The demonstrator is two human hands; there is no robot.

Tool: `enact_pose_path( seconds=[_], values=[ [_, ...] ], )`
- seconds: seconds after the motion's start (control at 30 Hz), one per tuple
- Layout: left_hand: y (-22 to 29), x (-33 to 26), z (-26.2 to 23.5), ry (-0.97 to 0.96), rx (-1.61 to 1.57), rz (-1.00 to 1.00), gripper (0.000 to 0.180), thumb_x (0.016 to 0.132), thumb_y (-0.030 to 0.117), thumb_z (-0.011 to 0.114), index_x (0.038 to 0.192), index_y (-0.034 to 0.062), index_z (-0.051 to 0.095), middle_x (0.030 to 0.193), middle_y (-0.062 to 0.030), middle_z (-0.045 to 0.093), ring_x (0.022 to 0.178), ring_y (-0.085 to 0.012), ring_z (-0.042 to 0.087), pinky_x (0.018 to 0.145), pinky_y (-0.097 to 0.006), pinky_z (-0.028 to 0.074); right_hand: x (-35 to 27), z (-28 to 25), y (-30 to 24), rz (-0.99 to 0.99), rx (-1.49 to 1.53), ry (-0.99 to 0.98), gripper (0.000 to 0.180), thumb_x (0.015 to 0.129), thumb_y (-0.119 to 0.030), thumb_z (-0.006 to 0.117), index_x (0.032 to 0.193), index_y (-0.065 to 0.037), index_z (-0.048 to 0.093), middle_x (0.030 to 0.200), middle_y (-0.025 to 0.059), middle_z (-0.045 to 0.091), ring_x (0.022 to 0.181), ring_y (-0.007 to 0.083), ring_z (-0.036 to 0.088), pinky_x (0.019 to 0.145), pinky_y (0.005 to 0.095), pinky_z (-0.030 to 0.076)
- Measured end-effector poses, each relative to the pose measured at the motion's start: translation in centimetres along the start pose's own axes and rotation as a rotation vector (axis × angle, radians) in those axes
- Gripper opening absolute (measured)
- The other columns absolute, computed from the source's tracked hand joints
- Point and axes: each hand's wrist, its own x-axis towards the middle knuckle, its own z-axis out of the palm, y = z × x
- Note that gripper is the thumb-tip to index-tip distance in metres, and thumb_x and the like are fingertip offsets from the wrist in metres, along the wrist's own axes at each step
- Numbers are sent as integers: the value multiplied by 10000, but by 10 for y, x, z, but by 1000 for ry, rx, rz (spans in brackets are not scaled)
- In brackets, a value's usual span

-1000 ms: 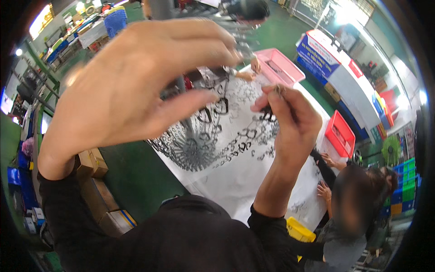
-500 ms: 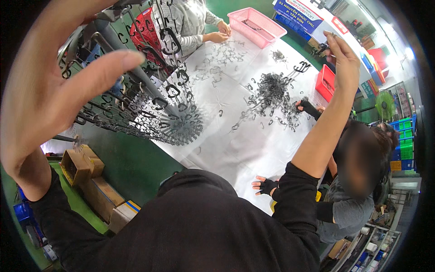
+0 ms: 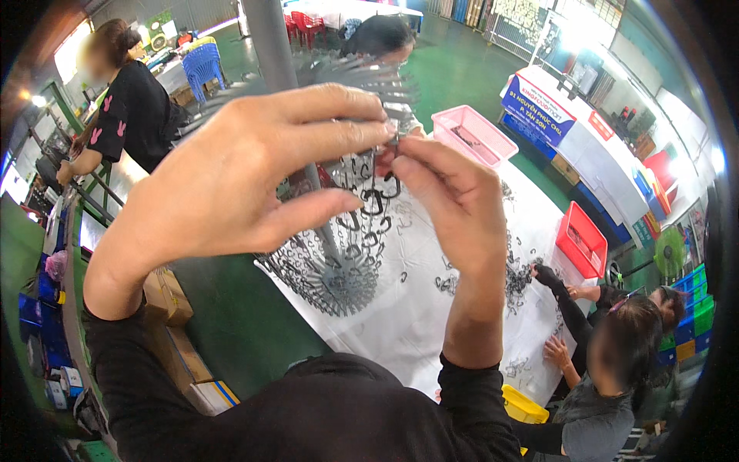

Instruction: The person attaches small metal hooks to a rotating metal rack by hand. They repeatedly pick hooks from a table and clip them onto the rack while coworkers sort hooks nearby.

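Both of my hands are raised close to the camera at a grey metal hanging rack (image 3: 339,277), whose pole (image 3: 269,38) rises at the top. My left hand (image 3: 231,177) stretches its fingers to the rack's blurred upper ring (image 3: 385,81), with the thumb held apart below. My right hand (image 3: 454,208) meets those fingertips and pinches a small black part (image 3: 394,150) between thumb and forefinger. Several black curled parts (image 3: 369,204) hang on the rack's lower tiers.
Under the rack lies a white sheet (image 3: 431,308) strewn with black parts. A pink tray (image 3: 473,135) and a red tray (image 3: 581,239) sit at its far side. A seated person (image 3: 616,362) sorts parts at lower right; another person (image 3: 131,108) stands upper left. Cardboard boxes (image 3: 165,296) lie on the green floor.
My right hand has come back from the far right to the rack's top and now meets my left fingertips. My left hand has swung in front of the rack's upper ring.
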Motion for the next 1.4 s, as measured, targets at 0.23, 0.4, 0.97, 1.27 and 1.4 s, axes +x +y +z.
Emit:
enact_pose_path(
  seconds=[0.23,0.4,0.97,1.27,1.4],
  values=[
    [9,2,3,37,1,-17,519,685,75,748,1188,37,625,1163,-161,610,1035,-341,617,878,-391,508,-1,12,-14,68,210,39,125,889,-11,594,963,52,673,762,74,685,702,84,641,625,219,498],
    [14,8,5,26,14,-14,502,688,73,742,1176,37,629,1158,-152,613,1025,-339,620,861,-396,516,-8,2,-16,6,204,115,145,867,28,589,977,76,671,781,87,684,697,130,658,669,233,514],
    [20,24,18,36,21,-15,469,712,64,720,1172,40,633,1162,-154,611,1031,-345,619,856,-390,516,-23,-29,-5,67,228,217,137,886,11,600,982,87,663,729,91,658,673,143,645,631,244,525],
    [20,25,16,12,140,-60,568,691,110,745,1226,24,579,1248,-157,556,1142,-347,545,939,-400,458,-21,-31,4,166,160,53,173,890,-39,620,1014,65,681,877,130,705,816,129,668,728,244,533],
    [17,25,9,16,76,-36,606,694,137,752,1256,27,553,1273,-163,539,1131,-354,548,939,-403,459,-13,-16,-6,120,178,114,188,886,-52,634,1049,26,686,852,97,715,784,91,658,690,213,509]
  ],
)
